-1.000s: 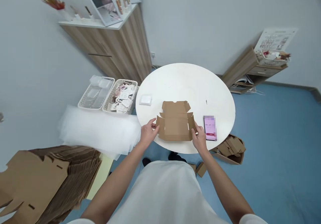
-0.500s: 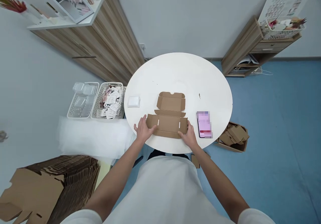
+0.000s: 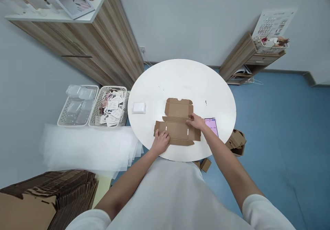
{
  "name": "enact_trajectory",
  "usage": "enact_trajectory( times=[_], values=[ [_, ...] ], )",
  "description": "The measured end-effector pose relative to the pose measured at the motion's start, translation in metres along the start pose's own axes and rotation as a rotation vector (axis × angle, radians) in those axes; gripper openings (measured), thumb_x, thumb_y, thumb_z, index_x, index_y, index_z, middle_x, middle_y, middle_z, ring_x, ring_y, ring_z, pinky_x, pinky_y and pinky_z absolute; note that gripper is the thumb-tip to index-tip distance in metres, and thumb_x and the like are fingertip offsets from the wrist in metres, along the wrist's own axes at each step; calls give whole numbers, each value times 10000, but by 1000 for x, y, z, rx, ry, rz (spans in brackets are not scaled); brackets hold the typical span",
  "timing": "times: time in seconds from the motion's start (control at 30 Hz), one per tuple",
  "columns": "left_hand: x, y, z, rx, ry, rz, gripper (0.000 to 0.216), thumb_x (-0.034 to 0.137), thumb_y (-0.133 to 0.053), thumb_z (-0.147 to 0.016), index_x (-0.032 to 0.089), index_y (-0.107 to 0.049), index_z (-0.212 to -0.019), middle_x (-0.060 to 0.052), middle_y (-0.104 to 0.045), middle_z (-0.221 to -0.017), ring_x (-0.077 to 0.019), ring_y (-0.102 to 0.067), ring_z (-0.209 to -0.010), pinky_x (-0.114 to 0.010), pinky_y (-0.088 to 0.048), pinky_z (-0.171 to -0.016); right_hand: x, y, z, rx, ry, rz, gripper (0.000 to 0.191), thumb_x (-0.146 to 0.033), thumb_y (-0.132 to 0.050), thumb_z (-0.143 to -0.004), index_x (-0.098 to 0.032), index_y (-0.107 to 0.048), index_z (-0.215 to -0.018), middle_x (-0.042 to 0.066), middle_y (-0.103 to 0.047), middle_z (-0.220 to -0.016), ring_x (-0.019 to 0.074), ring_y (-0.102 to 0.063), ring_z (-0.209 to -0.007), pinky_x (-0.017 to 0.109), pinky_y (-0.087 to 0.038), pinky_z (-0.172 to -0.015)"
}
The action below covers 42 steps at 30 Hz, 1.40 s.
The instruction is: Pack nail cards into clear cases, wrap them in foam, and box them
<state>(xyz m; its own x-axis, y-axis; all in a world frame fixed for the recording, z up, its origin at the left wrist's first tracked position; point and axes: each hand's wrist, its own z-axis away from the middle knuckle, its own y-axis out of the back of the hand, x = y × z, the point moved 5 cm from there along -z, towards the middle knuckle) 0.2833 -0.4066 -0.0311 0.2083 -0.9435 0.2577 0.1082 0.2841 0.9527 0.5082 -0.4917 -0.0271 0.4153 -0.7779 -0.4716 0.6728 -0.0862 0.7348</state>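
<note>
A brown cardboard mailer box (image 3: 177,129) lies unfolded on the round white table (image 3: 180,75). Its lid panel spreads toward the far side, and two white slots show in the base panel. At the near left corner my left hand (image 3: 161,142) is closed on the cardboard, its fingers bent over the base and side flap. My right hand (image 3: 197,122) reaches across the right side, its fingers closed at the crease between lid and base; the exact fingertip contact is partly hidden. A phone (image 3: 211,125) lies just right of that hand, partly covered by the forearm.
A small white packet (image 3: 139,107) sits at the table's left. Beyond it stand a basket of printed cards (image 3: 112,108) and a basket of clear plastic packs (image 3: 78,106). White sheets (image 3: 90,147) and stacked flat cardboard (image 3: 72,195) are nearer. A carton (image 3: 237,142) stands right.
My right hand has moved from the box's near right corner up to the lid crease. My left hand has shifted to the near left corner. The near flap looks more spread, and the view has shifted.
</note>
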Motion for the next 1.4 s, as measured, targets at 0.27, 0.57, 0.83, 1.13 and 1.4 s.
enact_trajectory(
  times=[0.27, 0.57, 0.83, 1.13, 1.4],
  values=[
    [-15, -8, -8, 37, -29, 13, 247, 101, -413, -785, 193, -561, -960, -83, -558, -981, -214, -507, -982, -550, -103, -988, -5, -11, -5, 6, 66, -30, 563, -349, -579, -708, -247, -408, -1235, 55, -543, -1134, 180, -513, -1004, 343, -327, -878],
    [-6, -15, -11, -18, -55, -117, 191, 139, -424, -804, 183, -564, -926, -74, -561, -887, -209, -527, -850, -491, -222, -931, -14, -38, 32, 175, 158, 243, 581, -163, -526, -704, -263, -374, -1256, 70, -494, -1121, 222, -420, -1042, 390, -240, -893],
    [-12, -9, -21, -46, 64, -14, 390, 221, -558, -730, 184, -429, -1096, -112, -442, -1152, -198, -553, -854, -337, -427, -735, -5, -47, 46, 233, 254, 324, 587, 18, -376, -699, -272, -459, -1202, 62, -538, -1036, 207, -426, -970, 339, -255, -855],
    [-19, 14, -40, 33, 54, -66, 1080, 362, -759, -474, 190, -167, -1361, -160, -214, -1409, -349, -107, -1304, -498, -103, -1029, -8, -42, 42, 196, 327, 380, 547, -4, -340, -743, -267, -468, -1205, 71, -558, -998, 209, -435, -929, 335, -259, -858],
    [-19, 14, -50, -30, 16, -106, 1095, 484, -731, -449, 150, -217, -1356, -149, -246, -1405, -342, -38, -1315, -540, -13, -1024, -19, -28, 59, 307, 250, 389, 427, -178, -375, -818, -265, -425, -1233, 111, -381, -1290, 268, -302, -1184, 422, -214, -930]
  ],
)
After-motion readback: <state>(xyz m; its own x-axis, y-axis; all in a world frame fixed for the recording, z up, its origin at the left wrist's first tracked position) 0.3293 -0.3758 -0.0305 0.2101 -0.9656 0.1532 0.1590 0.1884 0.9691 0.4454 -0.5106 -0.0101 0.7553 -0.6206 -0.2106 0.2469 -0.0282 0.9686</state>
